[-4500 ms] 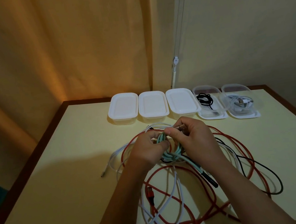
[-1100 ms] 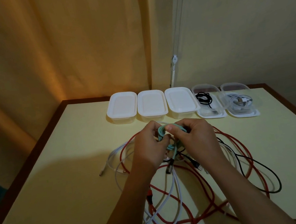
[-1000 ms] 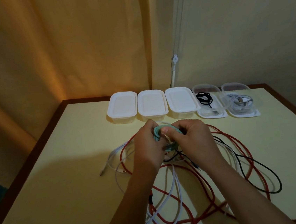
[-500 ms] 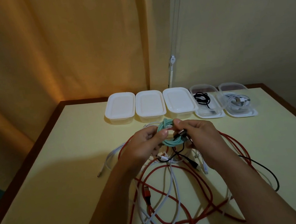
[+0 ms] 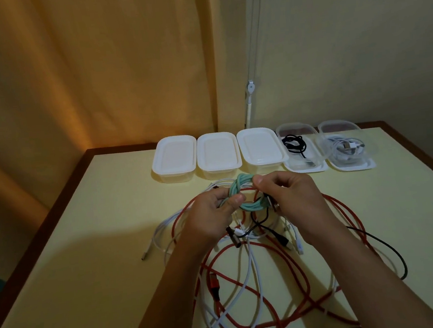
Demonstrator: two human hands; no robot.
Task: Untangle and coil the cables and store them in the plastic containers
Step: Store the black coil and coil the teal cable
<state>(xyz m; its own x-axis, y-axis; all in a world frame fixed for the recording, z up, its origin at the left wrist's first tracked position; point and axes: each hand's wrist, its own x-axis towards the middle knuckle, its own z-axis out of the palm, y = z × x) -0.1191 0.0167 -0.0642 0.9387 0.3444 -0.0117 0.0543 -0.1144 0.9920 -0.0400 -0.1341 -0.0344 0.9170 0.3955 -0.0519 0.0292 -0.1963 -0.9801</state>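
Note:
A teal cable (image 5: 250, 206) is wound into a small ring, held above the table between both hands. My left hand (image 5: 212, 219) pinches its left side with thumb and fingers. My right hand (image 5: 295, 199) pinches its right side and top. Below them a tangle lies on the table: a long red cable (image 5: 296, 270), a white cable (image 5: 250, 269) and a black cable (image 5: 390, 249). Three lidded white containers (image 5: 217, 154) stand in a row at the back. To their right, one open clear container (image 5: 300, 147) holds a black cable and another (image 5: 347, 147) holds a white cable.
The pale yellow table (image 5: 85, 252) has a dark wooden rim. An orange curtain and a cream wall stand behind it. A white cable end (image 5: 149, 248) lies left of the tangle.
The teal cable's loose tail has been wound in, and the finished ring has been lifted and turned flat toward me. My hands have spread a little apart on it.

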